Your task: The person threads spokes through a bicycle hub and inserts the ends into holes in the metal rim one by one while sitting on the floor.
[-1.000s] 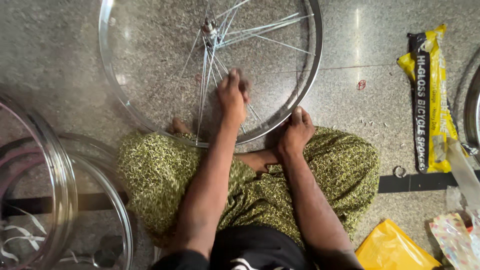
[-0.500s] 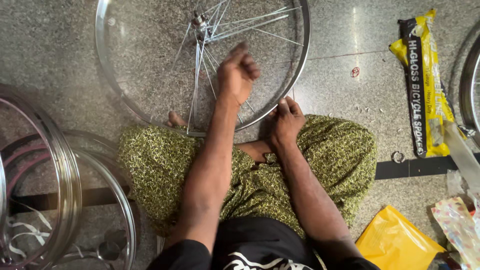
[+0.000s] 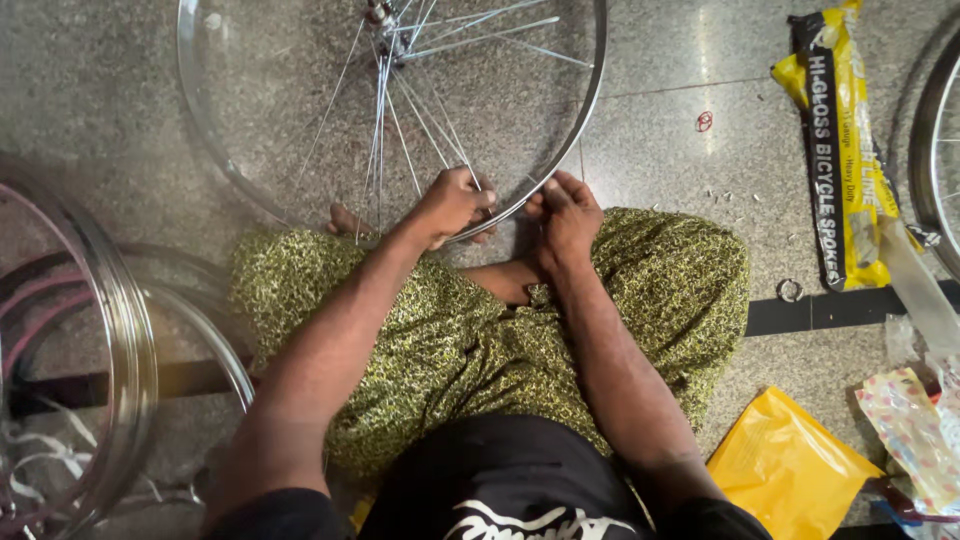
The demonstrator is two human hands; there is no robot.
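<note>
Spokes (image 3: 400,120) fan from the hub (image 3: 380,14) toward the near wheel rim (image 3: 585,110); left hand (image 3: 452,205) is curled around one spoke's end there, right hand (image 3: 568,215) pinching the rim just beside it.

Both hands (image 3: 455,205) at wheel rim (image 3: 585,110)

A speckled grey stone floor (image 3: 120,90) carried a spoked wheel rim (image 3: 590,110) at its far edge. Bare rims (image 3: 130,340) were stacked at the left edge; a yellow-and-black packet (image 3: 835,150), a small ring (image 3: 790,290) and a yellow bag (image 3: 790,465) lay toward the right.
</note>
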